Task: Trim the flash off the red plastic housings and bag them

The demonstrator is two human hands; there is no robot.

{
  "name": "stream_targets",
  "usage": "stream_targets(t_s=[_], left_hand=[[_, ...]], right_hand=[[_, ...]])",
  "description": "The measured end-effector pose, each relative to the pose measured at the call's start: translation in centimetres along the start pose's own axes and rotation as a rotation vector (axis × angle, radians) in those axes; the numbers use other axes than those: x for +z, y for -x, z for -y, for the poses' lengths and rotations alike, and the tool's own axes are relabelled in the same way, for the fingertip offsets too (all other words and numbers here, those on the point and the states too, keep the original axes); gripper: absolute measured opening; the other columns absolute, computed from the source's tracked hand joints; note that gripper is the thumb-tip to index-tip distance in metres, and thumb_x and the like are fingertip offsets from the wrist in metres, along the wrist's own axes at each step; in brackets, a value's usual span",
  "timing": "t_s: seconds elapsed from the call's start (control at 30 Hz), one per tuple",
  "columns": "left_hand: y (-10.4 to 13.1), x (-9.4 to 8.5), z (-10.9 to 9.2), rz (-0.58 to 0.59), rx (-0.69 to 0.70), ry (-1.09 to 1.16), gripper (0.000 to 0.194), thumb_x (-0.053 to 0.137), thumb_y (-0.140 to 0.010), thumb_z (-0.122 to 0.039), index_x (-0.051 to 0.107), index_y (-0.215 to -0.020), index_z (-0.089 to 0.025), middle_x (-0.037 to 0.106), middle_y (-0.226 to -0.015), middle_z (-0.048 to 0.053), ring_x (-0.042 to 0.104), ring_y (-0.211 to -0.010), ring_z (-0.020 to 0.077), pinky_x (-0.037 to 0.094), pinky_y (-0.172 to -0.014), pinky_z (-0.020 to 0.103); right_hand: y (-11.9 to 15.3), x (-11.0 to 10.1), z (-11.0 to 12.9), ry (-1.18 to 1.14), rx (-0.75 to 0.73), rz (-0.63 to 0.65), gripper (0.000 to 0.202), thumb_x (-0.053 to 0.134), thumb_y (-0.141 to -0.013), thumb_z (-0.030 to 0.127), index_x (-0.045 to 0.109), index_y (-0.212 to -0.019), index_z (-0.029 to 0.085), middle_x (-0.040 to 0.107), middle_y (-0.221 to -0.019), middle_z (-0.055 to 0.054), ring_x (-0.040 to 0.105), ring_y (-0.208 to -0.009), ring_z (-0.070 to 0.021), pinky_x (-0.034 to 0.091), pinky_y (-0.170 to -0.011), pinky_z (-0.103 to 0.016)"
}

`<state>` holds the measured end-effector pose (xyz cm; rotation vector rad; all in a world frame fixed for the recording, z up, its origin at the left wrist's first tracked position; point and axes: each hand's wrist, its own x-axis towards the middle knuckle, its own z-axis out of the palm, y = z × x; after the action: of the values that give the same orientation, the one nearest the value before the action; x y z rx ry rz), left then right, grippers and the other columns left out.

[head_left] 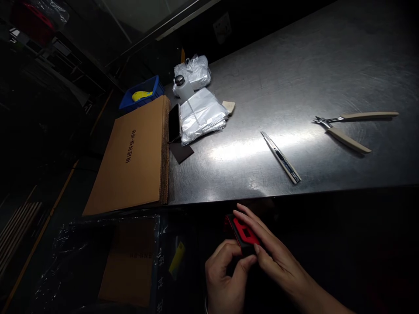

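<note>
In front of the table's near edge, both hands hold a small red and black plastic part (250,235) with a rectangular opening in its red face. My left hand (227,272) is closed on its lower end, thumb and bent fingers pinching it. Along its upper right side lies my right hand (273,248), its long fingers stretched over the top and its thumb at the lower corner. Beyond the hands, a utility knife (281,158) rests on the metal table (235,179). Farther right, nippers (343,126) with cream handles lie with their handles spread.
Stacked flat cardboard (131,157) covers the table's left end. Near it are a phone (174,124), bundled plastic bags (204,113), a pump bottle (185,89), a dark square sheet (181,152) and a blue bin (157,87). A plastic-lined crate (157,244) stands below left.
</note>
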<state>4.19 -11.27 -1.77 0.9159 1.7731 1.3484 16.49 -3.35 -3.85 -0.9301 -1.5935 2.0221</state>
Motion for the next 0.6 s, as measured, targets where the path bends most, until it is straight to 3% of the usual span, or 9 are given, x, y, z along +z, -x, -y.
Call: stream_targets(t_s=[0.37,0.6], left_hand=[[-0.2,-0.1,0.5,0.011,-0.041,0.017,0.011,0.070,-0.089,-0.026,0.074,-0.080,-0.022,0.073,-0.080,0.002,0.066,-0.074,0.0181,0.051,-0.072,0.026],[-0.6,-0.4,0.0,-0.012,-0.220,0.143,0.014,0.078,-0.083,-0.032,0.075,-0.076,-0.021,0.073,-0.079,0.001,0.065,-0.075,0.0167,0.050,-0.071,0.022]], right_hand=[[-0.3,0.3,-0.2,-0.064,0.054,-0.028,0.050,0.041,-0.103,0.050,0.036,-0.152,0.044,0.024,-0.166,0.006,0.018,-0.153,-0.0229,0.012,-0.125,-0.050],[-0.4,-1.1,0.5,-0.218,0.200,-0.051,0.052,0.046,-0.100,0.054,0.041,-0.150,0.043,0.036,-0.162,0.005,0.025,-0.151,-0.0253,0.012,-0.125,-0.051]])
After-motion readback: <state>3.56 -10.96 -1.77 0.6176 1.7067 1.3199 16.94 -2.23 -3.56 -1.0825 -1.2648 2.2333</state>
